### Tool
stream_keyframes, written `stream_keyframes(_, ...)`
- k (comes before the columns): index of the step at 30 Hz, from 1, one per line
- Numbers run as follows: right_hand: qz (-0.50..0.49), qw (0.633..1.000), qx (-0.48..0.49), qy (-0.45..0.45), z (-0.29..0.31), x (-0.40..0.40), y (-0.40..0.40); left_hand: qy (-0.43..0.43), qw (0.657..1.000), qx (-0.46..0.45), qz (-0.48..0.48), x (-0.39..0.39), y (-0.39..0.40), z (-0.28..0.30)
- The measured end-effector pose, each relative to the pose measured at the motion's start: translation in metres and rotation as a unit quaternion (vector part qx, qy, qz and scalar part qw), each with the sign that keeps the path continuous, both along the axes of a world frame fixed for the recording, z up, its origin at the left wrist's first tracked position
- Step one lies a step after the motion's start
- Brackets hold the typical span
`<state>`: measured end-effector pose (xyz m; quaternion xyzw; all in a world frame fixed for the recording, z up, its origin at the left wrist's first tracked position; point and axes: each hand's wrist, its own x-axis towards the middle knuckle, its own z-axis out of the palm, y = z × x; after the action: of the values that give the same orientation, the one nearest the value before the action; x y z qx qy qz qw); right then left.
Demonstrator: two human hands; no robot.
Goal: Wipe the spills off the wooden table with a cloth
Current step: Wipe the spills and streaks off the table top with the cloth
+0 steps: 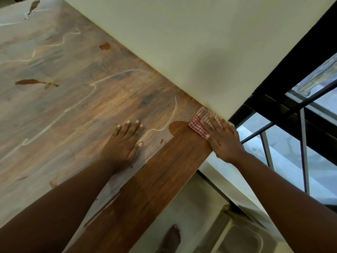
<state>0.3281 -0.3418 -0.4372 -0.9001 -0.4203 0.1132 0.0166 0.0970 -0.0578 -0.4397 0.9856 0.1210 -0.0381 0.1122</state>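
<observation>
A red-and-white checked cloth [197, 123] lies at the wooden table's [91, 106] far right corner, against the wall. My right hand [223, 139] presses flat on the cloth, fingers covering most of it. Just left of the cloth sits a brown spill [177, 127]. My left hand [124, 145] rests flat on the table with fingers spread, holding nothing. More brown spills lie farther out: one [34, 82] at mid left, one [105, 46] near the wall, one [33, 5] at the top left. Pale wet streaks cross the tabletop.
A cream wall [200, 42] runs along the table's far edge. A black-framed window [300, 110] stands to the right of the corner. Below the table edge I see a pale floor, a bare foot [172, 238] and a plastic bin [235, 234].
</observation>
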Motion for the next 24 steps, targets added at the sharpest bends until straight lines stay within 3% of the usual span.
stream_keyframes(4, -0.039, 0.999, 0.001, 0.029, -0.002, -0.031, 0.007, 0.005, 1.0, 0.003, 0.0, -0.001, 0.0, 0.0)
stream_keyframes(11, 0.031, 0.999, 0.003, 0.023, -0.001, -0.024, 0.004, 0.006, 1.0, 0.005, 0.003, 0.001, -0.001, 0.002)
stream_keyframes(19, -0.066, 0.997, -0.01, 0.026, -0.001, -0.008, 0.028, 0.009, 1.0, 0.002, 0.004, 0.001, -0.001, 0.003)
stream_keyframes(24, -0.047, 0.998, 0.009, 0.031, -0.007, -0.038, 0.028, 0.012, 1.0, 0.002, 0.006, 0.001, -0.001, 0.003)
